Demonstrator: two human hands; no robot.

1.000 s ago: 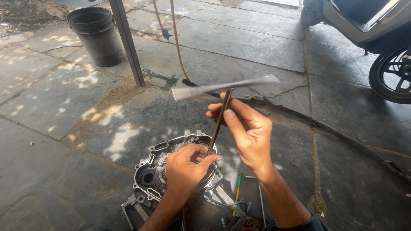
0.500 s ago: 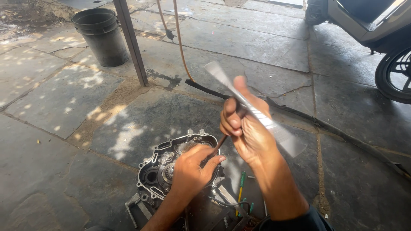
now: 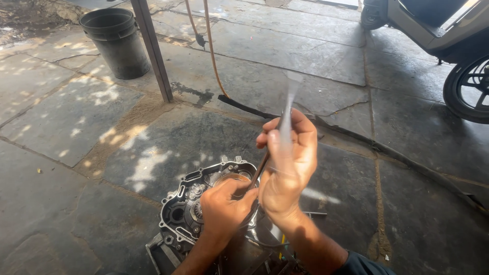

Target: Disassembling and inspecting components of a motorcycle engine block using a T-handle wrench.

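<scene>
Right hand [image 3: 285, 168] was seen closed round thin metal T-handle wrench [image 3: 281, 133], crossbar motion-blurred. Left hand [image 3: 224, 209], fingers curled, was pressed on grey cast-metal engine case [image 3: 178, 214] at wrench's lower end, approx. 7 o'clock of right hand. Black plastic bucket [image 3: 116, 43] stood at 10 o'clock, well apart.

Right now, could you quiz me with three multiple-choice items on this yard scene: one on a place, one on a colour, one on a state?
1. Where is the bucket?
A. far left, by the pole
B. on the engine case
C. beside the scooter wheel

2. What colour is the bucket?
A. red
B. black
C. white

3. What is the right hand doing?
A. lying flat on the floor
B. hanging empty
C. gripping a T-handle tool

Answers: 1 A, it stands next to the pole; 2 B, its wall is black; 3 C, fingers wrap the blurred handle, while the left hand rests on the case.
</scene>
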